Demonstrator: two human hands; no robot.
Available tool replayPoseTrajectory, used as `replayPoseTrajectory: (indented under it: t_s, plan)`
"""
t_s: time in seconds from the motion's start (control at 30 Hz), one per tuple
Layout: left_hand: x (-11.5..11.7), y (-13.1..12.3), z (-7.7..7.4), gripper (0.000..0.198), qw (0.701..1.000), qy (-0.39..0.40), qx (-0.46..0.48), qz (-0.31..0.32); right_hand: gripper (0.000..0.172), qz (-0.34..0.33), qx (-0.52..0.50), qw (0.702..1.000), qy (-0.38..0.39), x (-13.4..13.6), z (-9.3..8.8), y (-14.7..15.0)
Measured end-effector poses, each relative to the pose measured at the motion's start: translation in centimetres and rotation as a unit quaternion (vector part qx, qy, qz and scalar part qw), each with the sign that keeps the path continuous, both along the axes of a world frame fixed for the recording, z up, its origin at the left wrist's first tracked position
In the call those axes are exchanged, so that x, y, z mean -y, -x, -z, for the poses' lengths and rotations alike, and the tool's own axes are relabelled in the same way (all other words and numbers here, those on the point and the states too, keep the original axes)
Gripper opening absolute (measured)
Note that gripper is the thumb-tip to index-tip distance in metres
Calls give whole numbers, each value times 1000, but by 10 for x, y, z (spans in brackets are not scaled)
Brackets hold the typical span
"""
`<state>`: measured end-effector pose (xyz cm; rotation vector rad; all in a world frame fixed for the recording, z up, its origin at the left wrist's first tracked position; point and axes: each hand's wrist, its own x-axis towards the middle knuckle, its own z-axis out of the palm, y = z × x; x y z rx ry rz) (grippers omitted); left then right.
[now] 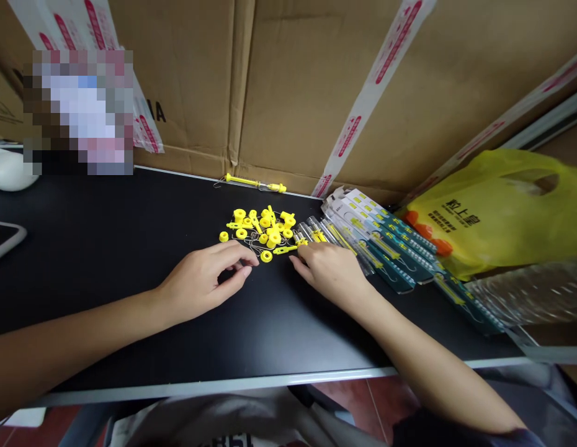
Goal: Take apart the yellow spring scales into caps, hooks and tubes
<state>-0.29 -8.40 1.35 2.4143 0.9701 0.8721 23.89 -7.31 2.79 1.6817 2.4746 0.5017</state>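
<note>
My left hand (207, 276) rests on the black tabletop, just left of a pile of small yellow plastic parts (273, 237). Its fingers are curled but apart from the thumb, with nothing visible between them. The pile mixes yellow rings, caps, slim slotted pieces and thin metal hooks. On the pile's right side is my right hand (332, 270), thumb spread away from the fingers. Its fingertips, partly hidden, reach to the near ends of several clear tubes (319, 228). Behind the pile lies a spring scale (254, 182) with a yellow body, clear tube and hook.
Printed spring scale boxes (391, 242) are stacked to the right. Beside them are a yellow plastic bag (497, 211) and clear plastic packaging (535, 292). A large cardboard box (288, 93) walls off the back. A phone-like device (7, 239) lies at the left.
</note>
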Motion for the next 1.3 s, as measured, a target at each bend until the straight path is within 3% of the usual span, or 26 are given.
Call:
replayPoseTrajectory:
  t_s: [0.13,0.27,0.4,0.53,0.67,0.83,1.13,1.3]
  plan:
    - [-25,-5,-27,19,988,-103,-117,5,30,-15,-12,1000,5,-1,0,0]
    - [-92,-30,-52,26,958,-171,-229,-22,30,-41,-28,999,-3,1,1,3]
    - [-165,-61,-48,28,927,-200,-311,-55,31,-72,-38,997,-15,3,1,5]
    - [-203,-78,-29,31,919,-171,-343,-95,31,-97,-47,994,-27,4,2,4]
    - [-210,-76,-16,29,916,-173,-350,-96,31,-120,-56,990,-38,5,1,4]
    - [-208,-66,-15,27,913,-172,-358,-93,30,-130,-71,988,-41,6,0,3]
    - [-192,-20,-25,26,906,-164,-372,-117,30,-131,-83,987,-38,5,2,3]
    - [-176,9,-48,31,901,-173,-364,-158,31,-137,-100,983,-72,6,2,3]
